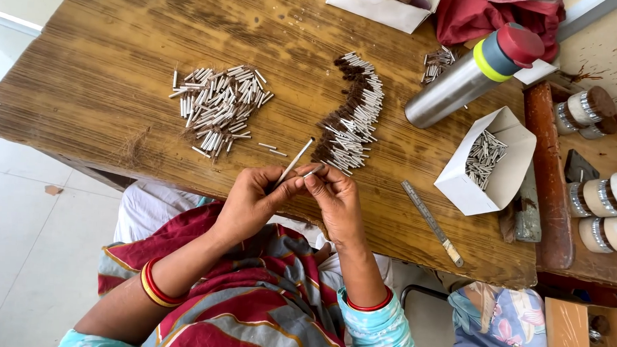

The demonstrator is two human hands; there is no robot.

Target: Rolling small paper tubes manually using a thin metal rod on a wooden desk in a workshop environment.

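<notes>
Left hand is pinching a thin white stick pointing to 1 o'clock. Right hand grips a small metal tube at the fingertips. Loose tubes sit at 11 o'clock.

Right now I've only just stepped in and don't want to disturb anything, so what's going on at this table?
A person seated at a worn wooden table holds a thin stick in the left hand and a small silver tube in the right hand. A loose heap of empty tubes lies on one side, a row of tubes with brown tufts on the other. A white box of tubes, a metal ruler and a steel flask lie nearby.
</notes>
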